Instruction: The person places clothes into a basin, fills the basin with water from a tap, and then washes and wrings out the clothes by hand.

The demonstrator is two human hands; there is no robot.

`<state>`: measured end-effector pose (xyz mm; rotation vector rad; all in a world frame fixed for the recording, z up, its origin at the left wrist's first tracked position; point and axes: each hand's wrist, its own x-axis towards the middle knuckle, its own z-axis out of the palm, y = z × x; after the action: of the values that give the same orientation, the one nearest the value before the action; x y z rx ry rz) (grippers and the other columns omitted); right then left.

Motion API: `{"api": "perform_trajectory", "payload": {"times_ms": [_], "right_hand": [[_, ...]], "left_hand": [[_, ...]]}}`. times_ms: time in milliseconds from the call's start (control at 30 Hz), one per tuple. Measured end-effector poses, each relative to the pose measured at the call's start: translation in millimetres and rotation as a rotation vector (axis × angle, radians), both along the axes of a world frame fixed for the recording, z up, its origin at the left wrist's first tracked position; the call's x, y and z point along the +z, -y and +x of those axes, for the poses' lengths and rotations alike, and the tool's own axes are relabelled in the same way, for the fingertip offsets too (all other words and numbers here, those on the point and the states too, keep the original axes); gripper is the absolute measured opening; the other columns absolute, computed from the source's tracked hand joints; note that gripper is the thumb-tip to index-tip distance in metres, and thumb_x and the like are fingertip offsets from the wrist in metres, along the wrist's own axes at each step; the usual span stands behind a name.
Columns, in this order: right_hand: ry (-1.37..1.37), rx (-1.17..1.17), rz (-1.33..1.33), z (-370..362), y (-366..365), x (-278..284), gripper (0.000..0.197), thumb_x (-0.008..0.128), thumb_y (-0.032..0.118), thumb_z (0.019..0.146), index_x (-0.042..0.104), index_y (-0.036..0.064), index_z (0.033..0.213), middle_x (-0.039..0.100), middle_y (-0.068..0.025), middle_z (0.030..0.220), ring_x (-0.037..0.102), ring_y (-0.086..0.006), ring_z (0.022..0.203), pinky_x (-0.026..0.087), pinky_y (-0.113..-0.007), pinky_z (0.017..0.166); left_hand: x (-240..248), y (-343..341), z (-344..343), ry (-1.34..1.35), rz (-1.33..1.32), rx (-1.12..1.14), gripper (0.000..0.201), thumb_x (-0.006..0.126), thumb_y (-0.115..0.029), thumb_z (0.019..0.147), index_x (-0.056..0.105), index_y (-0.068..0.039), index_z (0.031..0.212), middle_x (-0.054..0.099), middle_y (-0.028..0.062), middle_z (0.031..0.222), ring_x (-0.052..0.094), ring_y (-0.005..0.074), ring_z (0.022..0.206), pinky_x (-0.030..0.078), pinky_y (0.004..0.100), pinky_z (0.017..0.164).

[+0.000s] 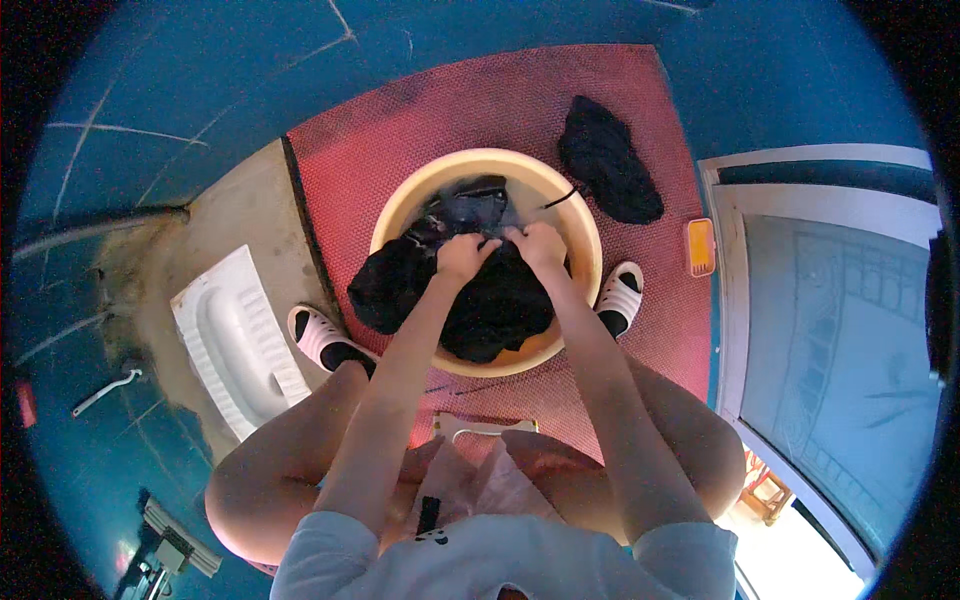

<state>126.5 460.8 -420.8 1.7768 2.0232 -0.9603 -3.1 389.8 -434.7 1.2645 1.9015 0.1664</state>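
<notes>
A round cream basin point(395, 208) stands between my feet with murky water in it. Dark, wet clothing point(497, 300) fills much of it, and one bundle hangs over the left rim. Both my hands are over the middle of the basin, close together, with fingers curled into the black cloth. My left hand point(463, 257) grips the cloth just left of centre. Beside it my right hand point(537, 246) grips it too, thumb side toward the left. A shinier dark piece point(470, 208) lies in the water beyond them. The fingertips are partly hidden.
Another black garment point(610, 160) lies on the red mat point(450, 100) right of the basin. A yellow soap dish point(700, 247) sits by the door frame point(732, 300). At left is a white squat toilet point(240, 340). My slippers point(619, 293) flank the basin.
</notes>
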Motion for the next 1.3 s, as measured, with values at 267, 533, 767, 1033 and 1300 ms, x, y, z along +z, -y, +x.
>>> {"api": "perform_trajectory", "payload": {"times_ms": [267,533,767,1033,1300], "right_hand": [[-0.6,0.204,-0.165,47.2,-20.3,-63.6,0.031,0.058,0.028,0.077,0.06,0.0033,0.096,0.062,-0.0127,0.084,0.058,-0.0208,0.08,0.042,-0.031,0.077],[-0.273,0.484,0.19,6.1,-24.1,16.9,0.017,0.048,0.013,0.08,0.054,0.0106,0.096,0.059,-0.0132,0.087,0.056,-0.0326,0.082,0.044,-0.043,0.07],[-0.327,0.955,0.503,34.8,-10.1,26.8,0.027,0.055,0.028,0.077,0.059,0.0022,0.076,0.056,-0.0112,0.092,0.049,-0.029,0.096,0.042,-0.04,0.075],[-0.2,0.804,0.391,46.0,-28.3,102.1,0.021,0.05,0.019,0.08,0.049,0.0033,0.094,0.058,-0.0172,0.084,0.057,-0.0327,0.08,0.045,-0.043,0.069],[-0.575,0.663,0.435,7.8,-6.5,201.2,0.016,0.047,0.02,0.081,0.058,0.0087,0.086,0.059,-0.0153,0.078,0.057,-0.0342,0.073,0.045,-0.044,0.064]], "left_hand": [[-5.7,13.5,-11.0,-0.103,0.077,-0.009,0.033,0.062,-0.031,0.072,0.055,-0.003,0.088,0.06,0.0169,0.079,0.059,0.0329,0.079,0.046,0.0421,0.07],[10.6,22.8,-52.8,-0.097,0.124,-0.152,0.036,0.052,-0.035,0.079,0.051,-0.005,0.099,0.058,0.0194,0.088,0.056,0.0348,0.085,0.045,0.0413,0.074],[71.5,88.6,-106.6,-0.349,0.561,-0.674,0.039,0.06,-0.031,0.073,0.047,-0.007,0.1,0.055,0.0203,0.09,0.053,0.0338,0.088,0.044,0.0376,0.076],[89.4,86.8,-129.0,0.027,0.347,-0.13,0.028,0.062,-0.002,0.061,0.048,-0.004,0.085,0.053,0.0165,0.072,0.055,0.0322,0.076,0.044,0.0412,0.065],[85.4,93.2,-111.9,-0.213,0.131,-0.206,0.049,0.05,-0.002,0.062,0.047,0.0,0.11,0.055,0.02,0.099,0.052,0.0335,0.094,0.043,0.0369,0.081]]}}
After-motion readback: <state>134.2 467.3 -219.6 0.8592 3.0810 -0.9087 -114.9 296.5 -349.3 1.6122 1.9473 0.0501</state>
